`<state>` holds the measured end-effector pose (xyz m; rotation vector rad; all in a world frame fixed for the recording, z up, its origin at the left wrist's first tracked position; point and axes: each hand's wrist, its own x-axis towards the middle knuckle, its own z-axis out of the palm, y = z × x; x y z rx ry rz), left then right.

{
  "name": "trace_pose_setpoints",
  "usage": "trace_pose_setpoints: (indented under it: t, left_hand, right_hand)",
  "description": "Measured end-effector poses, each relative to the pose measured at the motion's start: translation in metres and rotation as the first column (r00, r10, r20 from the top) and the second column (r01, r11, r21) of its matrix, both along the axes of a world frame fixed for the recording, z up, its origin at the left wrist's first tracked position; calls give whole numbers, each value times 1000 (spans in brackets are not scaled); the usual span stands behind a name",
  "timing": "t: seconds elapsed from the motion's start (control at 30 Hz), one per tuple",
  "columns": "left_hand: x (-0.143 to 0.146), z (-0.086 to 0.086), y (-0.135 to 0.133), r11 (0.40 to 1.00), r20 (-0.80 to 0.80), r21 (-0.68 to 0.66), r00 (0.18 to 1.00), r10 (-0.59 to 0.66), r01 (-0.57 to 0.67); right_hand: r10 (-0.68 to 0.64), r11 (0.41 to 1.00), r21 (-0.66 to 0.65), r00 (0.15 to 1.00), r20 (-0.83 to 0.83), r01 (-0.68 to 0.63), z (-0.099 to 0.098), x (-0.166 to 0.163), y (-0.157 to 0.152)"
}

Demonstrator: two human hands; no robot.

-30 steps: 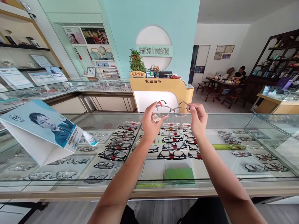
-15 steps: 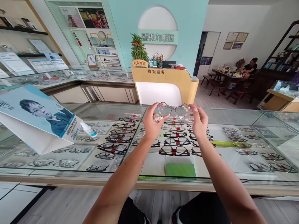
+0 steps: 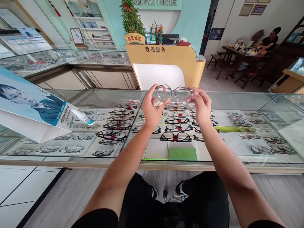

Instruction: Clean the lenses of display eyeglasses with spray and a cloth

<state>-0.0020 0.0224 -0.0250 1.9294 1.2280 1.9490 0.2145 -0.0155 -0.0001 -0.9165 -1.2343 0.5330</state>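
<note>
Clear-framed eyeglasses (image 3: 174,91) with a red tag on one lens are held up above the glass display counter (image 3: 237,165). My left hand (image 3: 153,109) grips their left side, fingers closed, and a crumpled whitish cloth (image 3: 157,103) is tucked in the same hand. At the other side, my right hand (image 3: 201,104) pinches the frame near the hinge. Below my hands, rows of dark-framed glasses (image 3: 175,136), several with red tags, lie under the glass top.
A folded cardboard sign (image 3: 52,110) stands on the counter at left, with a small white bottle (image 3: 83,117) beside it. A green box (image 3: 182,154) lies inside the case. Beyond are a wooden reception desk (image 3: 163,58) and a seated person (image 3: 270,41) at a table.
The view has tilted downward, so more of my legs and feet shows. Both hands still hold the eyeglasses, whose frame now faces the camera at a slightly different tilt.
</note>
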Motion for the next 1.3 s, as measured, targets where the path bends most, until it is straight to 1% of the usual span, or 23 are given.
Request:
trace_pose_setpoints:
  t: [0.13, 0.23, 0.37, 0.47, 0.7, 0.77, 0.83, 1.0, 1.1, 1.17, 1.3]
  left_hand:
    - [-1, 0, 1, 999, -36, -36, 999, 3, -4]
    - [0, 0, 2, 999, -42, -50, 999, -5, 3]
    - [2, 1, 4, 995, -14, -81, 998, -57, 56]
    - [2, 1, 7, 992, -11, -105, 998, -66, 64]
    - [3, -2, 11, 992, -16, -94, 996, -90, 88]
    - [3, -4, 12, 991, -27, -96, 995, -92, 89]
    - [3, -7, 14, 992, -36, -83, 994, -99, 95]
    - [-1, -17, 19, 995, -48, 16, 994, -95, 95]
    - [-4, -21, 22, 993, -62, 75, 994, -85, 89]
    - [-5, -23, 24, 989, -68, 107, 993, -96, 103]
    - [-7, -26, 31, 980, -62, 123, 987, -150, 157]
  right_hand:
    - [57, 998, -8, 998, -19, -57, -5, 3, 8]
    - [80, 997, -11, 997, 18, -80, -7, 5, 10]
    - [45, 998, -50, 989, 143, -38, -6, 7, 12]
    - [12, 997, -76, 973, 232, 6, -6, 7, 13]
    - [-4, 997, -70, 962, 273, 24, -7, 5, 15]
    - [-16, 999, -47, 971, 237, 28, -9, 4, 16]
    - [-12, 1000, -20, 986, 164, 15, -10, 4, 17]
    - [74, 997, 25, 997, -1, -74, -13, 4, 16]
    - [147, 989, 30, 985, -89, -145, -14, 4, 15]
    - [175, 985, 28, 977, -120, -173, -15, 4, 16]
    - [154, 987, -22, 979, -137, -158, -19, 4, 22]
